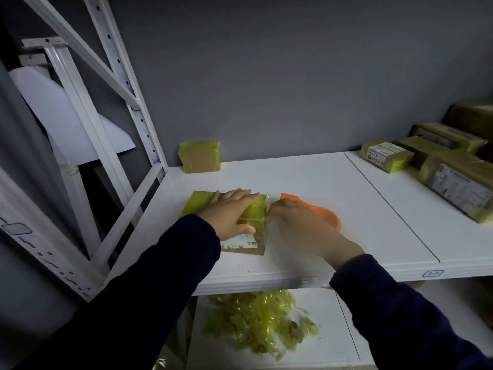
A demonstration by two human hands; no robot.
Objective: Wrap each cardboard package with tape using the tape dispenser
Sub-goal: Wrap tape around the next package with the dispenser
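A flat cardboard package, partly covered in yellowish tape and bearing a white label, lies on the white shelf. My left hand lies flat on top of it, fingers straight, pressing it down. My right hand is at the package's right edge with its fingers curled; it is motion-blurred. An orange tape dispenser lies on the shelf just behind my right hand. Whether the hand grips the dispenser or tape is not visible.
A taped package stands against the grey wall at the back. Several taped boxes are stacked at the right. A heap of crumpled yellow tape scraps lies on the lower shelf. White rack uprights rise at the left.
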